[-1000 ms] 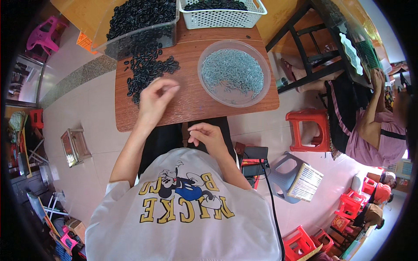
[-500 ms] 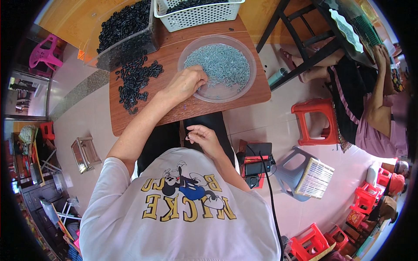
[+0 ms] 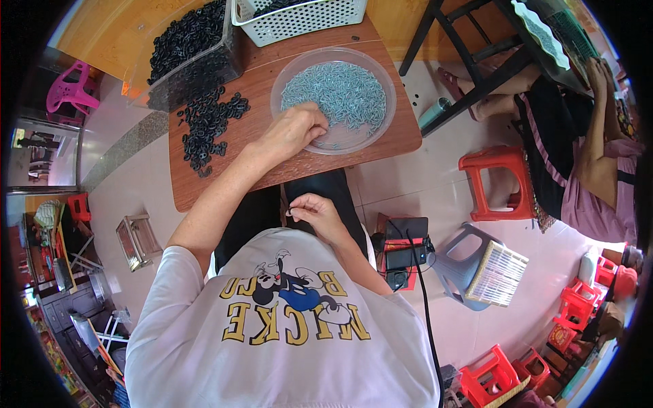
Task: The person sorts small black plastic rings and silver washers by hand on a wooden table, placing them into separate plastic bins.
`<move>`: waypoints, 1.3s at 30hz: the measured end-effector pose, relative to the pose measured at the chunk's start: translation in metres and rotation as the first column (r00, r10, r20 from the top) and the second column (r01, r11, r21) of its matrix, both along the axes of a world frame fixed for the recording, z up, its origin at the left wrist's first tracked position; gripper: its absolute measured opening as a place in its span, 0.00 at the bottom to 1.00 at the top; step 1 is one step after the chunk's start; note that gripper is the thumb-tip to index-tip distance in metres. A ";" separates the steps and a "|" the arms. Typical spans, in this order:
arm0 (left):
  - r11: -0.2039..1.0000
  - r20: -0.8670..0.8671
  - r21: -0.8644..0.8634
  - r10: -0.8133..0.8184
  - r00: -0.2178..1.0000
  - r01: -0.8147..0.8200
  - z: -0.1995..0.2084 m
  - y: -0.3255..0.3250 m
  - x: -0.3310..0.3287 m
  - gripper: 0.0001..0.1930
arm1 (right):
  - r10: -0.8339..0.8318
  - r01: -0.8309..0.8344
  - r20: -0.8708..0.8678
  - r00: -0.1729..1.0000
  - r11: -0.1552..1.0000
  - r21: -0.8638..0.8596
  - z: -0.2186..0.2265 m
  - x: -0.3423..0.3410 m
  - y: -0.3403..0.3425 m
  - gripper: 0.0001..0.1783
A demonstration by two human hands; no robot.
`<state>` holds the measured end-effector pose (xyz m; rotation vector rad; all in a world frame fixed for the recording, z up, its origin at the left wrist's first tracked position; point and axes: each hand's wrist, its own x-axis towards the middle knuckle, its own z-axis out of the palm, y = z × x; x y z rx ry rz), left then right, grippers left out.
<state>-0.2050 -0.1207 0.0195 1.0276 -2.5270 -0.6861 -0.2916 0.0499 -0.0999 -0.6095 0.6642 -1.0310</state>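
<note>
Head | metal pieces in bowl on desk; left hand inside, fingers' grasp cannot be told | small dark piece pinched by right hand | contents may be spilled if bowl is struck

A pink plastic chair stands at left, a red stool and grey chair at right

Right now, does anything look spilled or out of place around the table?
Slightly: one stray black piece lies beyond the round plastic tub, well away from the loose heap of black pieces beside the clear bin. Dark specks on the floor right of the table also look dropped, though too tiny to identify.
</note>
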 end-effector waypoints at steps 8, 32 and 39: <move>0.991 0.045 -0.040 -0.126 0.991 0.127 0.004 -0.003 -0.003 0.05 | -0.013 0.012 -0.023 1.000 0.999 -0.033 0.001 0.000 -0.001 0.06; 0.963 0.079 -0.191 -0.176 0.981 0.188 0.002 -0.005 0.000 0.06 | 0.001 -0.001 -0.073 0.997 1.000 0.009 0.000 0.003 0.000 0.07; 0.988 -0.076 -0.089 -0.135 0.988 0.128 -0.003 -0.011 0.004 0.05 | -0.012 0.011 -0.067 0.998 1.000 -0.014 -0.006 0.003 0.001 0.07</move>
